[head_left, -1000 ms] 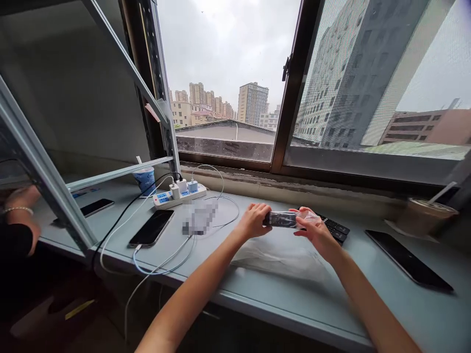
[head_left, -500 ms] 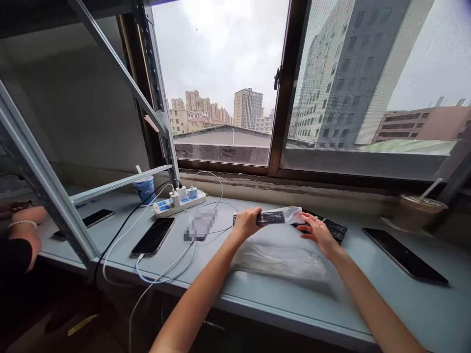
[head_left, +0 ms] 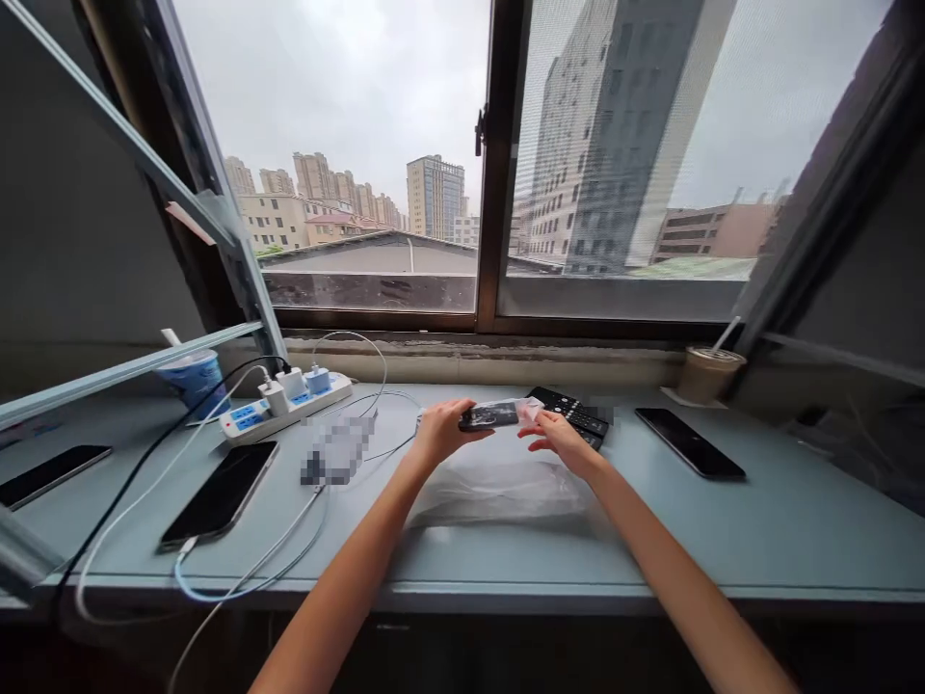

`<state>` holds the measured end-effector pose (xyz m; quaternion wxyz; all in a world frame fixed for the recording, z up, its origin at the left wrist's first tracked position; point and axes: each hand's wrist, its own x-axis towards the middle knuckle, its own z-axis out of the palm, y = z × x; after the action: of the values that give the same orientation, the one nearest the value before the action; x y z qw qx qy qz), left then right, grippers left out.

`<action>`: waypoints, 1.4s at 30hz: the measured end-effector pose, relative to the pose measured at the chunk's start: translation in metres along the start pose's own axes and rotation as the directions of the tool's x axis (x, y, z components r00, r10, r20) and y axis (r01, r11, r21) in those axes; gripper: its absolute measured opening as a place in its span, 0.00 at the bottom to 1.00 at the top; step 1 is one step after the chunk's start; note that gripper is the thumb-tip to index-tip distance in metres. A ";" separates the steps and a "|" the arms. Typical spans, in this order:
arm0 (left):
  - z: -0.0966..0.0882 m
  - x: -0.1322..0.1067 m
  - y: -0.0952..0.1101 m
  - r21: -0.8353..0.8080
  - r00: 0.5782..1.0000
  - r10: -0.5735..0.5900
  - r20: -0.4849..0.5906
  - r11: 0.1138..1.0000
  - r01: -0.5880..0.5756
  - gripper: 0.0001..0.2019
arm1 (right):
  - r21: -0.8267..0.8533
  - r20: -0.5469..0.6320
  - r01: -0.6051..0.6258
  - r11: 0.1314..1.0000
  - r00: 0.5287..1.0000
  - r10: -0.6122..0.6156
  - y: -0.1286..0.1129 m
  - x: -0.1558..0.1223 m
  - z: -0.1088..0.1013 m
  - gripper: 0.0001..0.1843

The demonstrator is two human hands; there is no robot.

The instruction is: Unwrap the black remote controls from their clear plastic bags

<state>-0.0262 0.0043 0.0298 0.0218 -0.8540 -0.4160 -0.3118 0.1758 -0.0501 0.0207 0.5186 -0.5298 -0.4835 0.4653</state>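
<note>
Currently, above the clear plastic, our left hand's fingers grip a dark remote, seemingly already sleeved; our right hand's fingers meet the sleeve's end, pinching or not we cannot tell. Beyond the plastic, black remotes look bare, apparently left to do.

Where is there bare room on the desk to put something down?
Bare desk lies between the rightmost phone and the front edge, and also right of that phone. Crowded: left, with cables, other phones and power strip; middle, with remotes and plastic.
</note>
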 end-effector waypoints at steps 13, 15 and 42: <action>-0.003 -0.001 0.001 0.007 0.998 0.062 0.027 0.998 -0.062 0.17 | -0.030 0.022 0.022 0.999 1.000 -0.021 0.005 0.005 -0.006 0.20; -0.001 0.000 -0.001 0.003 0.998 0.058 0.022 0.998 -0.058 0.18 | -0.061 0.050 0.033 0.998 0.998 -0.030 0.004 0.004 -0.007 0.22; 0.006 -0.003 -0.002 0.097 0.984 0.176 0.038 0.979 -0.179 0.18 | -0.255 0.009 0.061 0.965 0.998 -0.061 0.007 0.004 -0.006 0.21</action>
<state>-0.0259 0.0058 0.0227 0.0863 -0.8900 -0.3535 -0.2747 0.1823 -0.0465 0.0139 0.4599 -0.5768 -0.5558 0.3832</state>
